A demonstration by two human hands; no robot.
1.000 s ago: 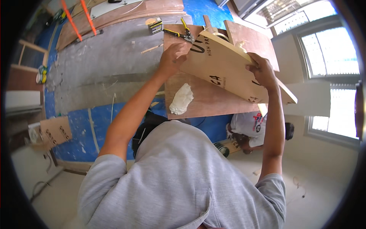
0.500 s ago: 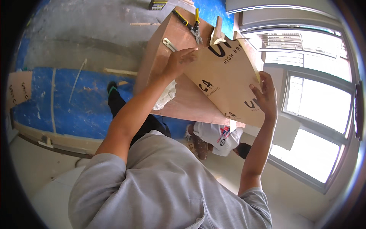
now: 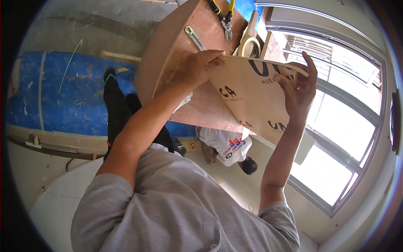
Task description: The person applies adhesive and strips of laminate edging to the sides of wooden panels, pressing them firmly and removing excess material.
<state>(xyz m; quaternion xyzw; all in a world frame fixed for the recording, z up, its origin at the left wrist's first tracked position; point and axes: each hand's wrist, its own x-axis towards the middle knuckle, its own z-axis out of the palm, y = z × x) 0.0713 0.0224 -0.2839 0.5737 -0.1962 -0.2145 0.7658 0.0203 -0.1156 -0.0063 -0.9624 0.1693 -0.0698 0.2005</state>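
Holding the printed panel (image 3: 252,94) tilted partly over the bench (image 3: 205,105), the left hand (image 3: 205,67) and right hand (image 3: 299,86) pinch its edges; handling looks underway, the panel not yet laid flat.

Daylight is pouring through the windows (image 3: 342,124) at right, burning the panes nearly white. The panel (image 3: 254,94) is catching soft, even light, while the floor (image 3: 126,25) at upper left is looking dimmer and perhaps slightly blurred. The fisheye is bending straight edges, and black is swallowing the corners.
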